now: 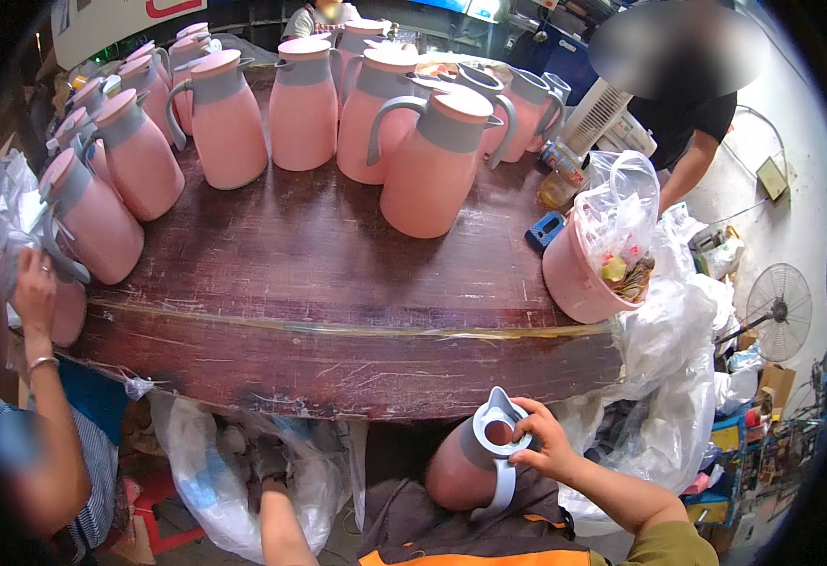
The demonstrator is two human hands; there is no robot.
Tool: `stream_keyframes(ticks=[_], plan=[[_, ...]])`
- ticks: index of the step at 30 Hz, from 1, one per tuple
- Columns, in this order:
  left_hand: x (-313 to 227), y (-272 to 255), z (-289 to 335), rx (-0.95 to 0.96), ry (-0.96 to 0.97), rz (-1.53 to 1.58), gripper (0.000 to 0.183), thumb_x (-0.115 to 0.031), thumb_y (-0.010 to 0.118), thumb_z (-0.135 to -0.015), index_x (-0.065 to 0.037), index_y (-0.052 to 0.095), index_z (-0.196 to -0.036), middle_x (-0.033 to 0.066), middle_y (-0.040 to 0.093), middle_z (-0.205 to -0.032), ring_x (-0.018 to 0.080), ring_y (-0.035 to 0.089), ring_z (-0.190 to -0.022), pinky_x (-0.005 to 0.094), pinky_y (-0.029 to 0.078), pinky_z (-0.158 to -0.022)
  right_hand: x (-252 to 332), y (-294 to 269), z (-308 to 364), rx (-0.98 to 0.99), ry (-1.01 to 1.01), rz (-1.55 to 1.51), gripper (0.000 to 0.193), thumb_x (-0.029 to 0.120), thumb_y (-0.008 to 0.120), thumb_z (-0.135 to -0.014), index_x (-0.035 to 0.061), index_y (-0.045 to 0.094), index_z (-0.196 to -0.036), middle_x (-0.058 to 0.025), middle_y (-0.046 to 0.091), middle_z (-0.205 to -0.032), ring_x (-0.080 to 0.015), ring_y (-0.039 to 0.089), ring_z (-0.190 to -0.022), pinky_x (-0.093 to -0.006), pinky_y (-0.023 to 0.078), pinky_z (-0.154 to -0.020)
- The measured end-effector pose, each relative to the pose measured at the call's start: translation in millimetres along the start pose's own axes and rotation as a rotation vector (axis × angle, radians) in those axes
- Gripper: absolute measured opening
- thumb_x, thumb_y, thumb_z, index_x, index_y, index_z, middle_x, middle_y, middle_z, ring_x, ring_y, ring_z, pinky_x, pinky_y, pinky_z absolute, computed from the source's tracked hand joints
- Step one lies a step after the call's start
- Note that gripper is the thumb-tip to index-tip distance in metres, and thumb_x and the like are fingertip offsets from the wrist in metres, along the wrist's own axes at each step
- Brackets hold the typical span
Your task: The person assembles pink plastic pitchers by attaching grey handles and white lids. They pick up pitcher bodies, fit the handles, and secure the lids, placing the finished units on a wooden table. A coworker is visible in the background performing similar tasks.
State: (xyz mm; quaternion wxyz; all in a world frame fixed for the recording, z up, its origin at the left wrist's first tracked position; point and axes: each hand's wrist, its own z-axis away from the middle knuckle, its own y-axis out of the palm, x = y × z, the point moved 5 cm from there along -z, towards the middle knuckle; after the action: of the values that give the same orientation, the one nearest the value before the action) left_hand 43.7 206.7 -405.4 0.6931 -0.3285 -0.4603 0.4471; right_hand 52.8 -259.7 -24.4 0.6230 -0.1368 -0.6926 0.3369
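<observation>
Brown table (338, 264): one pink bucket (574, 269). Right hand (544, 439) gripping one jug (461, 472); left hand (271, 462), grip unclear.

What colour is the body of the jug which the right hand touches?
The jug's body is pink, shown best in the head view.

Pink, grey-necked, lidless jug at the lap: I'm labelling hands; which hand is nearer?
Right. The right hand touches the jug; the left hand is to its left, amid clear plastic sheeting.
</observation>
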Motion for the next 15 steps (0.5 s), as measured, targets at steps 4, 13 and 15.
stream_keyframes(ticks=[4, 13, 15], plan=[[31, 27, 55, -0.391, -0.533, 1.585, 0.042, -0.016, 0.059, -0.084, -0.001, 0.053, -0.123, 0.0147, 0.055, -0.126, 0.0257, 0.051, -0.114, 0.0348, 0.04, -0.097, 12, -7, 4, -0.082, 0.028, 0.069, 0.057, 0.033, 0.082, -0.068, 0.0069, 0.057, -0.112, -0.0192, 0.044, -0.134, -0.0347, 0.048, -0.122, -0.0418, 0.04, -0.099], [-21, -411, 137, -0.837, 0.386, 1.957, 0.075, -0.045, 0.075, -0.077, -0.001, 0.042, -0.129, 0.0145, 0.051, -0.126, 0.0256, 0.051, -0.115, 0.0383, 0.044, -0.096, 133, 9, -32, 0.145, -0.496, -0.17, 0.096, 0.043, 0.084, -0.066, 0.0062, 0.036, -0.14, -0.0284, 0.02, -0.149, -0.0418, 0.032, -0.135, -0.046, 0.038, -0.104], [-56, -466, 145, -0.677, 0.677, 1.849, 0.078, -0.039, 0.072, -0.082, 0.0, 0.035, -0.138, 0.0193, 0.046, -0.134, 0.0273, 0.047, -0.122, 0.0396, 0.04, -0.101, 131, 17, -32, 0.119, -0.486, -0.222, 0.099, 0.043, 0.084, -0.066, 0.0062, 0.033, -0.142, -0.0289, 0.02, -0.148, -0.0412, 0.031, -0.136, -0.0457, 0.032, -0.107]])
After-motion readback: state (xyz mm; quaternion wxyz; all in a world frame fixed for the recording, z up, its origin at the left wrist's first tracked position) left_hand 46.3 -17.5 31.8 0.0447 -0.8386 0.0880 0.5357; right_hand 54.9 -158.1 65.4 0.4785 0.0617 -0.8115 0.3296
